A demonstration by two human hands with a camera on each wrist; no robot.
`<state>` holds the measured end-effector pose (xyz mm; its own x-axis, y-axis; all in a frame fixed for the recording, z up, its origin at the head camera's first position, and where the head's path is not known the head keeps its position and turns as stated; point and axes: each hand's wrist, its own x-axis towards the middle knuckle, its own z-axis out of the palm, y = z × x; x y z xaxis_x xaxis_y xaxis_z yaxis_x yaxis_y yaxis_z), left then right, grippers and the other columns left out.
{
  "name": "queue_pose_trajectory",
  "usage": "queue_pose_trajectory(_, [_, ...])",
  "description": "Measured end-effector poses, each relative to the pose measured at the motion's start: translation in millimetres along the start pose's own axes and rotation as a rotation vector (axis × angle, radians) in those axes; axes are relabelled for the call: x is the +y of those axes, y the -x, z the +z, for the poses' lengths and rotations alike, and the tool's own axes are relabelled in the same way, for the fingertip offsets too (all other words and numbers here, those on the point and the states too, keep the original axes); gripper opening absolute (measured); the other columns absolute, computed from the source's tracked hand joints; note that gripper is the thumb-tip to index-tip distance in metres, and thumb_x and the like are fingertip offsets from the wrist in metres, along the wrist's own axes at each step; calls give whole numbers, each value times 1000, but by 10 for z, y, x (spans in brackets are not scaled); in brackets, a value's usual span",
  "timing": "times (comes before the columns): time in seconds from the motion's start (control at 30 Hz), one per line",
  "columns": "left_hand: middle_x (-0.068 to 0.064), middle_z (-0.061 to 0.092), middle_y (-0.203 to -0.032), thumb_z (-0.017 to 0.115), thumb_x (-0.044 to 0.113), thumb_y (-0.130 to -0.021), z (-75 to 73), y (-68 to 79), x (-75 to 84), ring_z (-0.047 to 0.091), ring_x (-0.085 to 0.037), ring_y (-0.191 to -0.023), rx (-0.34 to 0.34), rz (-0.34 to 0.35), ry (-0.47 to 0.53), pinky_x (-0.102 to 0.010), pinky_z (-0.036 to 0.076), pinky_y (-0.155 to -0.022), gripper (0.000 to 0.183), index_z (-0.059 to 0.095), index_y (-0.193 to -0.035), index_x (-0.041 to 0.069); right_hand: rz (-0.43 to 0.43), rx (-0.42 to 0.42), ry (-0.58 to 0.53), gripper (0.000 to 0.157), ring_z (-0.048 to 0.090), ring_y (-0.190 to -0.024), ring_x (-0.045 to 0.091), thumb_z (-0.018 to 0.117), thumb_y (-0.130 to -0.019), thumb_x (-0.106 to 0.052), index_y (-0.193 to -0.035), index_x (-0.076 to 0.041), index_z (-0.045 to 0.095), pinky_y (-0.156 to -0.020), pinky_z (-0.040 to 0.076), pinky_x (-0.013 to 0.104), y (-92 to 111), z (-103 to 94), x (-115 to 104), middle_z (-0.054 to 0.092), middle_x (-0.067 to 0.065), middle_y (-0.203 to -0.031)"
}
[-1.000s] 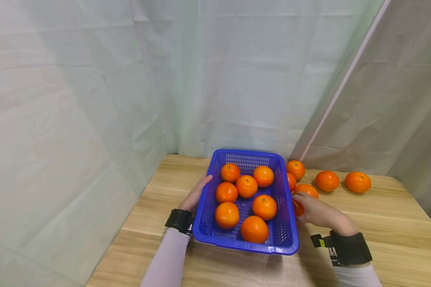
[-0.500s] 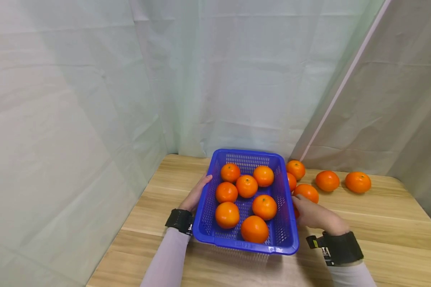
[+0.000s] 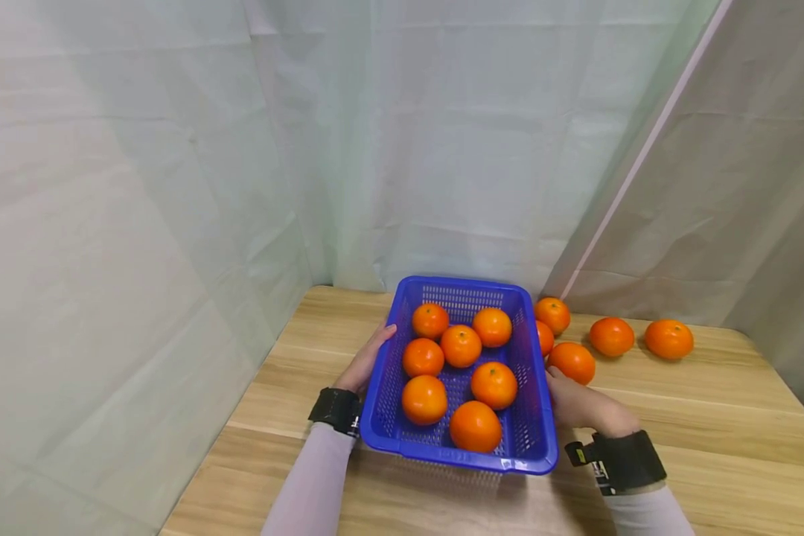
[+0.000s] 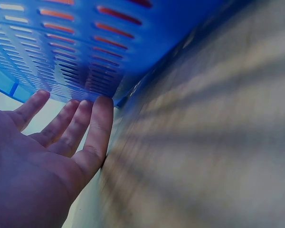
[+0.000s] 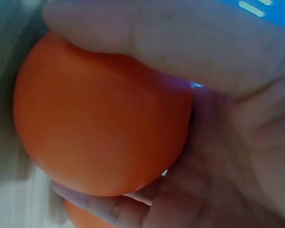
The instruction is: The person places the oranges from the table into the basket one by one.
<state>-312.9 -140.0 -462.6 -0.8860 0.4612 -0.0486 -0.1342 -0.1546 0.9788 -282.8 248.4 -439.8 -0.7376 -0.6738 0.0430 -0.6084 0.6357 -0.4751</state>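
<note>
A blue plastic basket (image 3: 455,464) with slotted walls holds several oranges (image 3: 423,400). My left hand (image 3: 367,363) rests against its left side. In the left wrist view, the fingers of that hand (image 4: 47,166) are extended and their tips touch the slotted wall. Outside the basket's right wall, my right hand (image 3: 579,402) is low beside the table. The right wrist view shows it gripping an orange (image 5: 99,118), thumb across one side and fingers round the other. From the head camera this orange is hidden by the hand and basket.
Several loose oranges lie on the wooden table (image 3: 697,424) to the right of the basket, one (image 3: 572,363) just beyond my right hand. Two more, a nearer one (image 3: 612,337) and a farther one (image 3: 668,339), sit toward the back. Pale curtains (image 3: 469,149) hang behind the table.
My right hand has moved left and closer to the basket's side, and the orange at its fingers has gone out of the head view. The left hand and basket stay put.
</note>
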Motion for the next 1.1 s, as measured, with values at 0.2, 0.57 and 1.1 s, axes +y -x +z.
queue_pose_trajectory(0.2, [-16,12,-159,27,48,-103,2,-8,2,32,-36,-136,-2,-1,3,-55,36,-105,57,2,-153,36,12,-17,0,71,47,-97,29,76,-76,-33,-129,5,46,-87,46,52,11,-18,-11,51,8,-104])
queue_pose_trajectory(0.57, [-16,10,-160,26,48,-104,-2,-10,1,30,-35,-137,-18,12,-3,-55,34,-106,57,1,-153,35,156,-59,-51,83,50,-103,32,83,-68,-26,-134,1,40,-94,45,57,114,-175,-126,51,17,-117])
queue_pose_trajectory(1.1, [-17,13,-159,25,48,-104,4,-4,8,33,-36,-135,-6,0,-21,-55,37,-104,56,2,-153,36,202,4,-32,72,56,-101,27,80,-70,-32,-128,-3,48,-89,46,55,352,-429,-160,60,11,-115])
